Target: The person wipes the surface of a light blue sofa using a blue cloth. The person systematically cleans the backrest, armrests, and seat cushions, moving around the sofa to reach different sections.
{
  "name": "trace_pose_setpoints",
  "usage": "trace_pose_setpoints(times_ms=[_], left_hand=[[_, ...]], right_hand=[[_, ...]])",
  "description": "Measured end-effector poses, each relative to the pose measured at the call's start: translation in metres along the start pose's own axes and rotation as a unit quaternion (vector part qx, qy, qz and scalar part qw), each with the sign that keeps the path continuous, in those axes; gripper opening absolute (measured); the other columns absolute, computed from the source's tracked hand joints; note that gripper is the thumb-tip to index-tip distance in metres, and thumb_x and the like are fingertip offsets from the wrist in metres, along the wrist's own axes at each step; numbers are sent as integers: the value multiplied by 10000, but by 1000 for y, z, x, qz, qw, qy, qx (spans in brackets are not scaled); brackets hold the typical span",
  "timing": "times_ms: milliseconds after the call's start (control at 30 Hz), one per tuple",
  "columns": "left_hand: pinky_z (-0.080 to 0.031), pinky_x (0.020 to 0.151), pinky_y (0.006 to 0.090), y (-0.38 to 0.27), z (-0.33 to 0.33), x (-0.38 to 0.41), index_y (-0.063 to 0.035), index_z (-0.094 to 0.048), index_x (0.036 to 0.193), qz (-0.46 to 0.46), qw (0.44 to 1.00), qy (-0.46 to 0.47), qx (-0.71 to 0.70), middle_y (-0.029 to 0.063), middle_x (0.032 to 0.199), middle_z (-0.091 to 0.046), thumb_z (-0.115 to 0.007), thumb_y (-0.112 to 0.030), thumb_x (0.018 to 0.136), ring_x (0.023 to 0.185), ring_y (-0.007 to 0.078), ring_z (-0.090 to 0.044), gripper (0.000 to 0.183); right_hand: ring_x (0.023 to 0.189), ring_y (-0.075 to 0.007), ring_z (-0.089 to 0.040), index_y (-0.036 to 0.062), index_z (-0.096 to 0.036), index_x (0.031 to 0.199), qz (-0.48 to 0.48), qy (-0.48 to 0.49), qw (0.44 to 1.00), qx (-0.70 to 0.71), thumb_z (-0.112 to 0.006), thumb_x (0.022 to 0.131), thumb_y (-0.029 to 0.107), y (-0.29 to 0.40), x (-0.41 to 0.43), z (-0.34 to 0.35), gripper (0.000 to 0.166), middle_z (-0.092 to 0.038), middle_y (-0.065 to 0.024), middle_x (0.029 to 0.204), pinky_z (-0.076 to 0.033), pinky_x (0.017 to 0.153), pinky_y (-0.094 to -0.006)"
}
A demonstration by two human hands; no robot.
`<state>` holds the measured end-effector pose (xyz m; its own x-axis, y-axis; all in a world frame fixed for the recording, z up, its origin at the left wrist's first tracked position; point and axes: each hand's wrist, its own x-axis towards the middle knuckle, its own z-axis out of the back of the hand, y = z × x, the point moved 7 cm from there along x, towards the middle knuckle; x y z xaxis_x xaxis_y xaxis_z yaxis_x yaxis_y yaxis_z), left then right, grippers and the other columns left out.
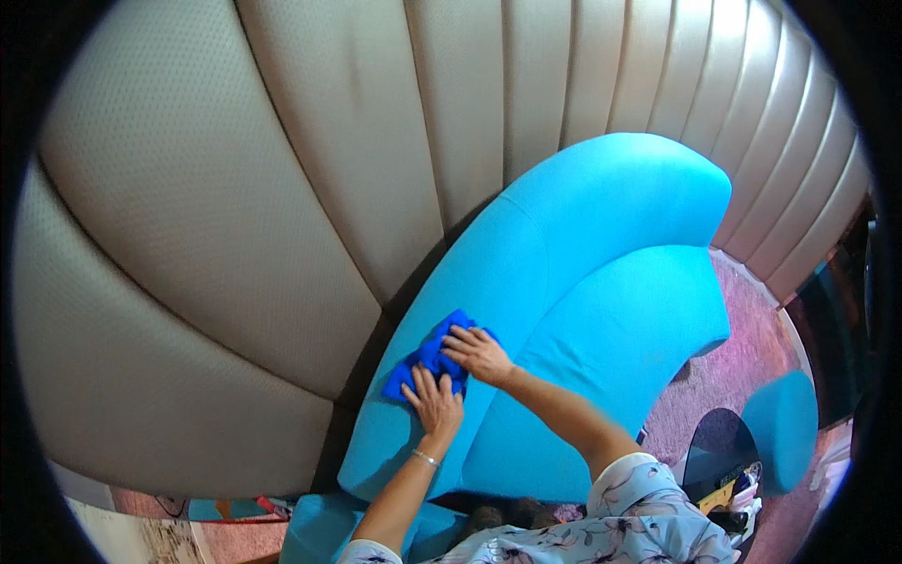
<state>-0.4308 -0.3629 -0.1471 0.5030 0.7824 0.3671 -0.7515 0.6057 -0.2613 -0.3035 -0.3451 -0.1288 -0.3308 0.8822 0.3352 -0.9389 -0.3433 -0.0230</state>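
A crumpled blue cloth (431,356) lies on the top of the curved backrest (606,190) of a turquoise upholstered sofa. My right hand (484,357) holds the upper right part of the cloth against the fabric, its fingers pointing left. Below and to the left, my left hand (438,409) holds the lower edge down with bent fingers. A thin bracelet circles the left wrist. Folds of cloth under both palms are hidden. The sofa's seat (578,352) spreads to the right of my hands and shows a few wrinkles.
A padded, channelled beige wall panel (352,176) curves behind the sofa. At lower right, a dark round table (719,444) carries several small items, beside a turquoise pouf (782,430). Another turquoise seat (310,529) stands at lower left. Pinkish carpet (694,416) covers the floor.
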Motion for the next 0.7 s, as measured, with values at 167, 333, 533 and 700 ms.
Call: trace_pose_setpoints(times_ms=[167,333,533,700], left_hand=[[-161,1115,680,-34,-18,153,-102,-505,1234,-96,995,-17,-35,267,1502,-336,-708,-213,822,1424,438,-275,473],[-230,1127,597,-32,-33,225,-47,-529,1214,-68,995,-24,-65,206,1480,-420,-665,-152,873,1395,362,-361,382],[-227,1110,614,-26,-18,174,-1,-498,1163,27,996,-57,-59,274,1476,-387,-611,-118,855,1384,437,-347,348],[-194,1083,674,-69,-35,165,-28,-501,1143,11,998,-67,-8,305,1452,-376,-619,-206,872,1391,484,-311,345]], right_hand=[[1400,-264,-396,190,-582,1328,-138,-23,989,-47,-581,870,128,-140,37,24,462,-481,-27,1482,-315,1104,-480],[1328,-322,-465,123,-673,1165,-226,-151,962,7,-585,828,117,-193,74,21,348,-606,-97,1325,-309,1086,-501],[1320,-294,-479,94,-683,1106,-105,-165,973,124,-570,823,117,-151,85,24,305,-609,-98,1321,-280,1125,-505],[1372,-261,-446,127,-622,1226,26,-130,982,133,-598,868,190,-182,52,29,365,-547,-81,1407,-319,1122,-468]])
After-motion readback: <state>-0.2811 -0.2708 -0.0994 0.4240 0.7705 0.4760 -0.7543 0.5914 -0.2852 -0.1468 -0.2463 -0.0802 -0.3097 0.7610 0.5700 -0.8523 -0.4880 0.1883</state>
